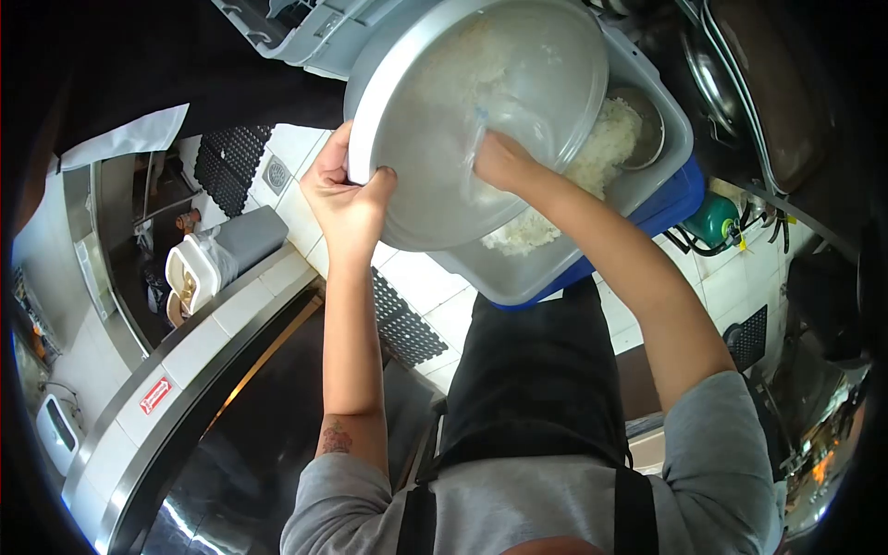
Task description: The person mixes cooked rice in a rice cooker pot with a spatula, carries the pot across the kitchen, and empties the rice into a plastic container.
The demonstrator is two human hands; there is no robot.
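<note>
My left hand [347,194] grips the rim of a large round metal bowl [421,176] from its left side, thumb over the edge. The bowl is tilted above a grey plastic tub [671,120], with a cloudy residue on its inside. My right hand [504,162] reaches into the bowl, closed on a thin, pale, flat-edged tool [478,166] whose exact kind is unclear. White cooked rice [597,157] lies heaped in the tub, partly hidden behind the bowl and my right forearm. A smaller metal bowl [652,129] sits at the tub's right end, against the rice.
Beneath the tub is a blue container [689,190]. A grey plastic crate [324,32] stands beyond the bowl. At the right are a green cylinder [717,220] and metal trays [740,111]. A lined bin [217,250] stands left, beside a tiled ledge [222,324].
</note>
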